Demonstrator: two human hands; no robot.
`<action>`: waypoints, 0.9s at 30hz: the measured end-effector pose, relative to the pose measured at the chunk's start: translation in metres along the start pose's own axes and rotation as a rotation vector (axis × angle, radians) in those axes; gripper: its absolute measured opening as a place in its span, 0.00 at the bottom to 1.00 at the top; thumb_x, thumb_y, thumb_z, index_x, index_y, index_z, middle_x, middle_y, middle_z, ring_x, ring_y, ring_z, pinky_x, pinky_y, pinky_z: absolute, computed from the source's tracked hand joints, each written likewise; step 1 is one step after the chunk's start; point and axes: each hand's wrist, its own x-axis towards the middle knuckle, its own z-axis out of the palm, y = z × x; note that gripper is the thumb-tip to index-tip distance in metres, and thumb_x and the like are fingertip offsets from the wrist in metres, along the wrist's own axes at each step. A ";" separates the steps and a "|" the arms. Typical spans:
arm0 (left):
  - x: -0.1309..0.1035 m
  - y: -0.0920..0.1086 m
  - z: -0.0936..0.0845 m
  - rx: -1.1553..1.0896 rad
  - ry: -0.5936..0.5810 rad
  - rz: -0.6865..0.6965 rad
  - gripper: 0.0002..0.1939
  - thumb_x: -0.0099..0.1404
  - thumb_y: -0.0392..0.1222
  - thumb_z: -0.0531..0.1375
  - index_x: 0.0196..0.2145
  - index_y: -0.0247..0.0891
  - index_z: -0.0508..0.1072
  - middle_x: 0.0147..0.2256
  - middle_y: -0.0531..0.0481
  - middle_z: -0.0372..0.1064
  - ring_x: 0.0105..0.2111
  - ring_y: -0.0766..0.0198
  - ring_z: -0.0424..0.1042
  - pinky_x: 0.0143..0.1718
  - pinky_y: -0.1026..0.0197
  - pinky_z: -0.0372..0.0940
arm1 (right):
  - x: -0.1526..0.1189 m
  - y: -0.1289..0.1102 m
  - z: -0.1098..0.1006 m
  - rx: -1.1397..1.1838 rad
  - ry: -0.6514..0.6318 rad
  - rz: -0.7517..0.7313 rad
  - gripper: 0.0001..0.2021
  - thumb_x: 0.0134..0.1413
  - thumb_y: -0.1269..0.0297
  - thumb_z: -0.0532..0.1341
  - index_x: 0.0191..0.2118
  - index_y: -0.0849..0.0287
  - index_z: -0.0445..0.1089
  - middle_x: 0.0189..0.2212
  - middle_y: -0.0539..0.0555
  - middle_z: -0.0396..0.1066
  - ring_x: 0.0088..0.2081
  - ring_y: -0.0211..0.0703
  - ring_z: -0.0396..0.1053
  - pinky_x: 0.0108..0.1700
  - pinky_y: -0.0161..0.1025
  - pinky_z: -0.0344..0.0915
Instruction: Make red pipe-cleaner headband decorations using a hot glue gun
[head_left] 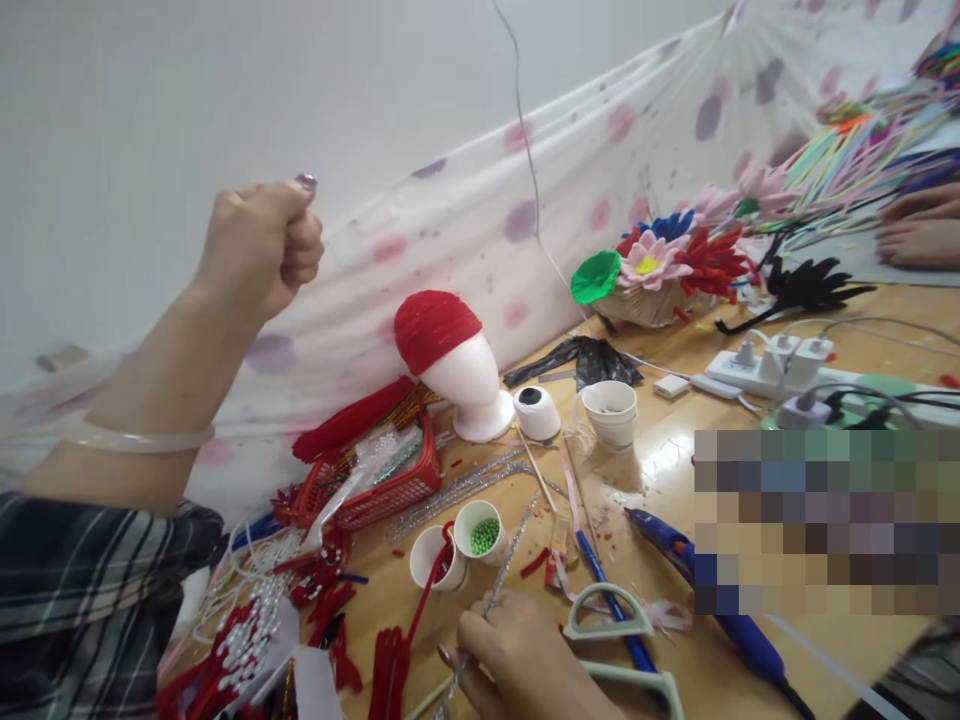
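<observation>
My left hand (264,245) is raised high on the left, closed in a fist with the thumb pressed on top. Whether anything is inside its fingers cannot be made out. Low in the middle, my right hand (529,655) pinches a silver glittery pipe cleaner (511,555) that slants up from the fingers. Just beyond it stand a paper cup of green beads (478,530) and another paper cup (426,560) with a red stem leaning in it. Red pipe cleaners (390,675) lie left of this hand; the pale handles of scissors (611,612) are to its right.
A white foam head with a red cap (439,330) stands behind a red basket (390,490). On the right lie a blue glue gun (731,615) and a power strip (757,372) with cables. Pipe-cleaner flowers (652,262) sit at the back. Another person's hands (919,225) rest far right.
</observation>
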 end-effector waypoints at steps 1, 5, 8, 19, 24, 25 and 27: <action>-0.001 0.000 -0.002 0.000 0.007 0.004 0.19 0.72 0.35 0.48 0.23 0.41 0.47 0.15 0.61 0.37 0.17 0.75 0.37 0.20 0.63 0.34 | 0.000 0.002 0.002 0.004 0.027 0.005 0.08 0.53 0.70 0.62 0.26 0.56 0.64 0.20 0.49 0.71 0.23 0.39 0.67 0.27 0.37 0.52; -0.009 -0.002 -0.007 0.036 -0.076 0.054 0.21 0.73 0.35 0.47 0.22 0.41 0.46 0.15 0.61 0.38 0.16 0.75 0.38 0.20 0.62 0.36 | 0.008 0.009 -0.016 0.130 0.136 0.215 0.09 0.64 0.64 0.56 0.32 0.57 0.69 0.24 0.51 0.73 0.25 0.40 0.70 0.30 0.35 0.58; -0.023 -0.005 -0.008 0.179 -0.317 0.121 0.23 0.72 0.40 0.50 0.19 0.40 0.50 0.15 0.60 0.43 0.16 0.75 0.42 0.20 0.62 0.38 | 0.026 0.014 -0.048 0.264 0.252 0.390 0.13 0.68 0.60 0.52 0.37 0.56 0.72 0.26 0.52 0.74 0.27 0.41 0.71 0.30 0.35 0.62; -0.095 0.012 0.008 0.271 -0.533 0.527 0.20 0.69 0.48 0.54 0.22 0.36 0.70 0.21 0.55 0.64 0.23 0.72 0.62 0.28 0.65 0.56 | 0.150 0.023 -0.063 0.534 0.202 0.252 0.28 0.66 0.39 0.45 0.51 0.54 0.70 0.49 0.58 0.75 0.53 0.47 0.70 0.56 0.47 0.65; -0.088 -0.012 -0.014 0.605 -0.266 0.579 0.22 0.68 0.51 0.56 0.22 0.36 0.72 0.20 0.54 0.64 0.23 0.70 0.59 0.28 0.62 0.50 | 0.156 0.027 -0.055 0.521 0.171 0.261 0.33 0.65 0.35 0.40 0.26 0.55 0.66 0.21 0.52 0.67 0.29 0.43 0.68 0.34 0.40 0.67; -0.085 -0.021 -0.023 0.723 -0.208 0.564 0.22 0.67 0.52 0.57 0.20 0.36 0.71 0.20 0.53 0.64 0.23 0.69 0.58 0.28 0.61 0.48 | 0.153 0.031 -0.057 0.500 0.194 0.279 0.32 0.63 0.34 0.41 0.24 0.55 0.63 0.19 0.50 0.63 0.26 0.41 0.65 0.31 0.38 0.65; -0.080 -0.042 -0.042 0.845 -0.188 0.442 0.24 0.66 0.56 0.58 0.19 0.37 0.72 0.20 0.52 0.65 0.22 0.67 0.59 0.28 0.60 0.47 | 0.146 0.041 -0.065 0.449 0.249 0.317 0.30 0.61 0.33 0.46 0.22 0.55 0.59 0.18 0.47 0.58 0.24 0.40 0.60 0.28 0.37 0.59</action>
